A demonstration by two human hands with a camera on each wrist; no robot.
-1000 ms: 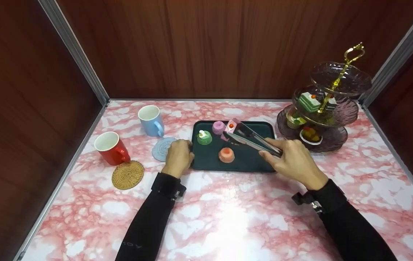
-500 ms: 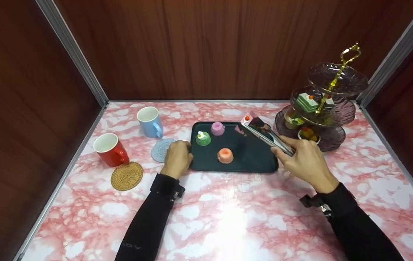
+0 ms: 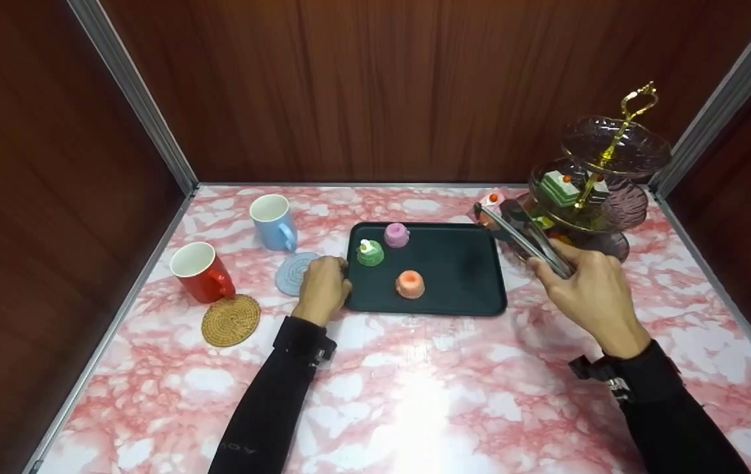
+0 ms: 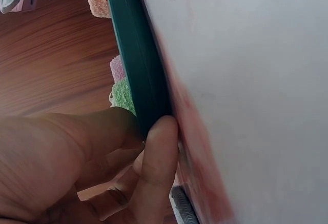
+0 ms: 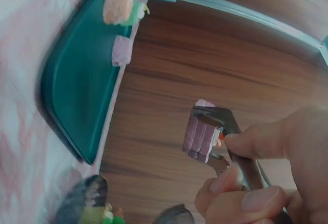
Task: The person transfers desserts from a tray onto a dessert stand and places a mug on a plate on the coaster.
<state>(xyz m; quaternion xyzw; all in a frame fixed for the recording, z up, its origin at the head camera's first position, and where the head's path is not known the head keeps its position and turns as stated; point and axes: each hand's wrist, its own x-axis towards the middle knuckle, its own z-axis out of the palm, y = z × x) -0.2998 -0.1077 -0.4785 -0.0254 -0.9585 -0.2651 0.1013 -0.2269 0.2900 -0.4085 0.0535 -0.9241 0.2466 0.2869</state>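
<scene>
My right hand (image 3: 589,293) grips metal tongs (image 3: 526,245) off the tray's right side. Between the tongs' tips is a pink layered cake slice (image 5: 199,134) with white topping and a red berry, raised above the table. At its left edge, the dark green tray (image 3: 458,263) is pinched by my left hand (image 3: 323,286), as the left wrist view shows. On the tray sit a purple ring-shaped cake (image 3: 396,235), a green cake (image 3: 370,254) with white topping and an orange ring-shaped cake (image 3: 410,285).
At the back right stands a three-tier cake stand (image 3: 616,146) bearing green layered slices and, lower down, small desserts. To the left are a blue mug (image 3: 272,220), a red mug (image 3: 201,273), a blue coaster (image 3: 293,273) and a woven brown coaster (image 3: 231,320).
The tongs have carried the pink cake slice up off the tray and rightward towards the cake stand. My left hand has stayed at the tray's edge.
</scene>
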